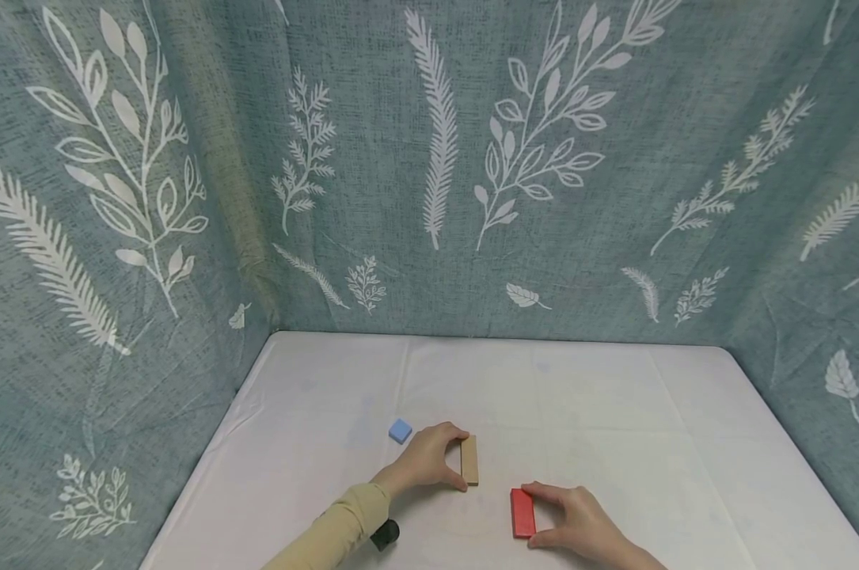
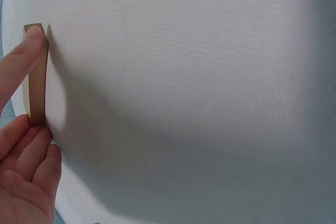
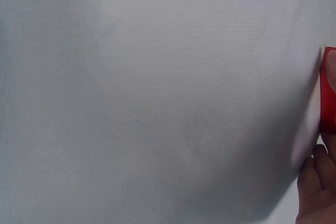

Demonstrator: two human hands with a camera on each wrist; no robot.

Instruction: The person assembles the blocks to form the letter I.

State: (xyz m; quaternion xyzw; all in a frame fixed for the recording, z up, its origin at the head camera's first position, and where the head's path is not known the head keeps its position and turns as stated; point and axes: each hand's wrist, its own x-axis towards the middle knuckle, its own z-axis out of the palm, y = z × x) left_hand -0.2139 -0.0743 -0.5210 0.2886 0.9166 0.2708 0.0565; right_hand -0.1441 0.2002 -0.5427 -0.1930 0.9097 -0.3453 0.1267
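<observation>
My left hand [image 1: 429,459] pinches a tan wooden block [image 1: 469,461] by its two short ends, thumb at the near end and fingers at the far end. In the left wrist view the same wooden block [image 2: 37,87] stands between the thumb and the fingertips. To the right and nearer, my right hand [image 1: 579,518] grips a red rectangular block [image 1: 522,513] the same way, end to end. Only part of the red block [image 3: 328,100] shows at the right edge of the right wrist view. A gap separates the two blocks.
A small blue square block [image 1: 400,431] lies on the white-covered table [image 1: 600,404], just beyond my left wrist. Some black object [image 1: 386,533] sits beside the left forearm, partly hidden by the sleeve. A teal leaf-patterned curtain [image 1: 372,158] closes off the back and sides.
</observation>
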